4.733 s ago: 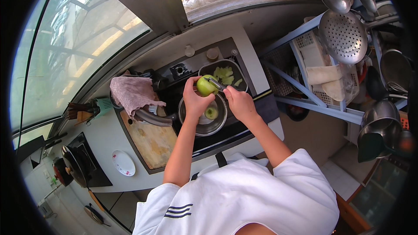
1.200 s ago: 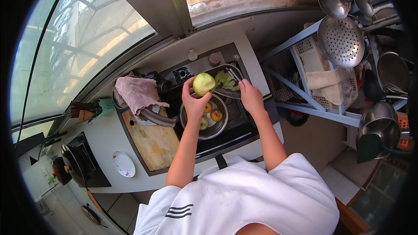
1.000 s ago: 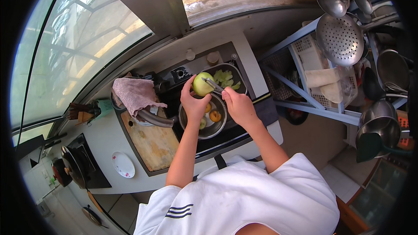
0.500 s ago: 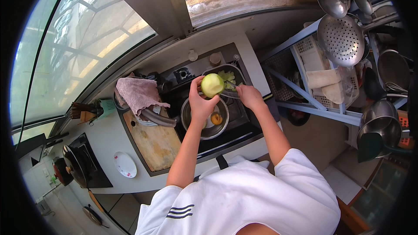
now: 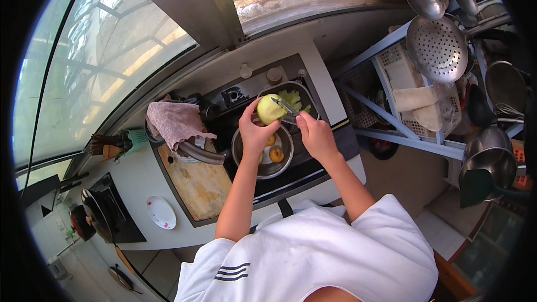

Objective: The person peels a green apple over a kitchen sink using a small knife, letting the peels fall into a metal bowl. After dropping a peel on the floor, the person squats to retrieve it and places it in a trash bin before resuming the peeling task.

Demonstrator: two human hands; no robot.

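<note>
My left hand (image 5: 256,130) is wrapped around a round, pale green apple-like fruit (image 5: 268,110), held above the sink area with much of its skin off. In my right hand (image 5: 316,135) is a peeler (image 5: 289,113), its head against the fruit's right side. Green peelings (image 5: 292,99) lie in a square metal basin (image 5: 314,111) just behind the peeler. Under my left hand stands a round steel bowl (image 5: 290,159). A yellow-brown round piece (image 5: 276,154) lies inside it, and my left hand partly hides the bowl's other contents.
Left of the bowl are a wooden cutting board (image 5: 197,184) and a pink cloth (image 5: 174,122) draped over something with a dark handle. A white plate (image 5: 161,212) sits on the counter farther left. Ladles and a skimmer (image 5: 437,49) hang at the right, beside a blue rack (image 5: 414,141).
The peeler has come up from the basin's edge onto the fruit's face, with my right hand shifting slightly left. My left hand has turned the fruit a little.
</note>
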